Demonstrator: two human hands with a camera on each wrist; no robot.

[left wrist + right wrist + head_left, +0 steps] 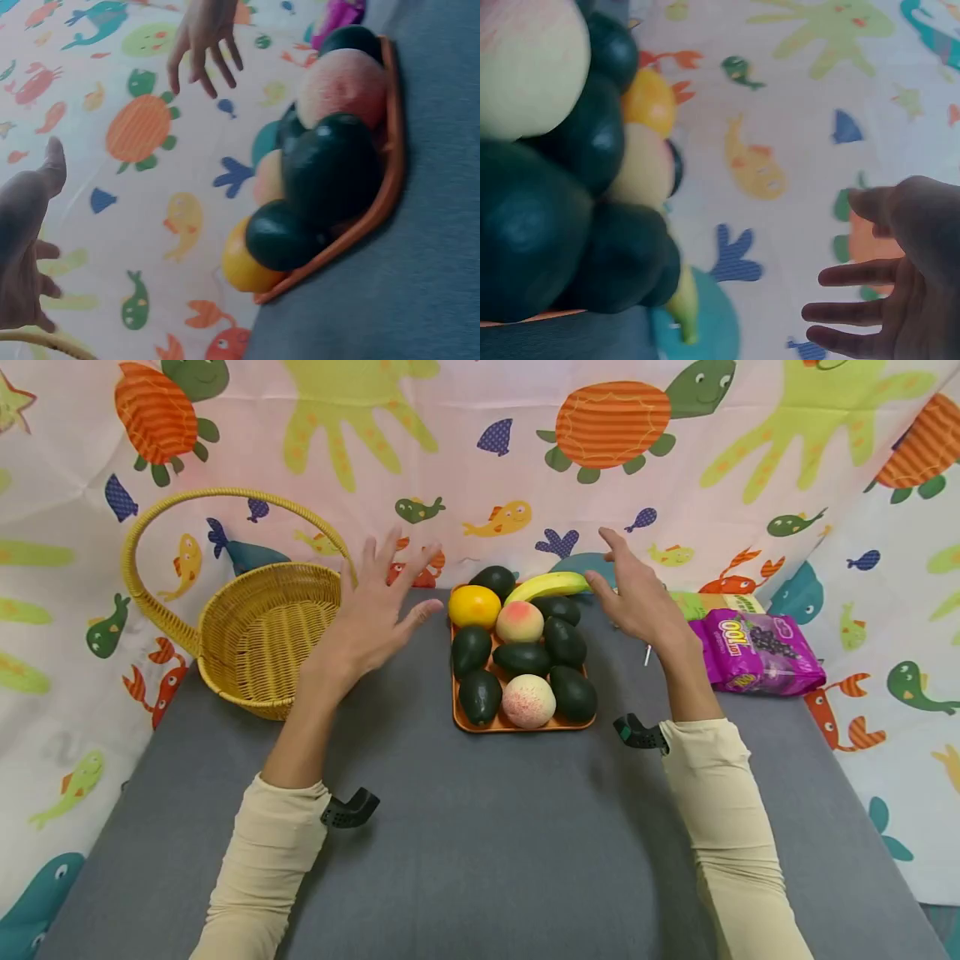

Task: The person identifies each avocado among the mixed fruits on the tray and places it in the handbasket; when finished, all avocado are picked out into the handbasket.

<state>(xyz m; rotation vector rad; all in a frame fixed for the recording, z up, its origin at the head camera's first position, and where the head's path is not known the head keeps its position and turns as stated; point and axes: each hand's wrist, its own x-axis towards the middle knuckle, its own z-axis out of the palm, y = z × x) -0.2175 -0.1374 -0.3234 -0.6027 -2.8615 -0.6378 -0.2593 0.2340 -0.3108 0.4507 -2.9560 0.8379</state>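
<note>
In the head view an orange tray carries several dark green avocados, two peaches, a round orange fruit and a banana. My left hand is raised with fingers spread, left of the tray and overlapping the wicker basket's right side. It holds nothing. My right hand is lifted at the tray's right, its thumb near the banana's tip in this view, and it too holds nothing. The left wrist view shows the left hand apart from the fruit; the right wrist view shows extended right fingers.
A yellow wicker basket with a tall handle stands at the left. Behind my right forearm lie a purple packet with grapes printed on it and a green-yellow packet. A patterned cloth hangs behind the grey table.
</note>
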